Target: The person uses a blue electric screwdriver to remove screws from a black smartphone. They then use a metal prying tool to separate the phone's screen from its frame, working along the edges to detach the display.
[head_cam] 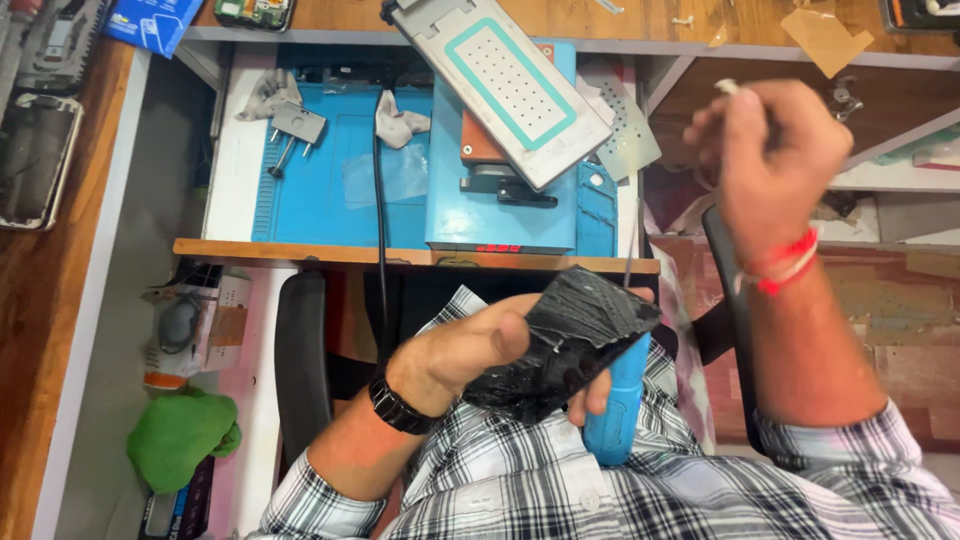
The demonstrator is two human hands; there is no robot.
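My left hand [470,350] grips a black phone [570,345] with a badly cracked face, held tilted over my lap. Under the phone, the same hand also clasps a blue-handled screwdriver [615,420] whose thin metal shaft points up toward the desk edge. My right hand [770,150] is raised at the right with the fingers curled in; a small pale scrap shows at the fingertips, too small to tell what it is. A red thread band circles that wrist. A black watch sits on the left wrist.
A blue heating machine [500,215] with a tilted grey perforated plate [505,85] stands on a blue work mat [320,190] on a pull-out shelf [300,252]. A black cable [380,200] crosses the mat. A green cloth [180,435] lies lower left; phones [35,160] on the left desk.
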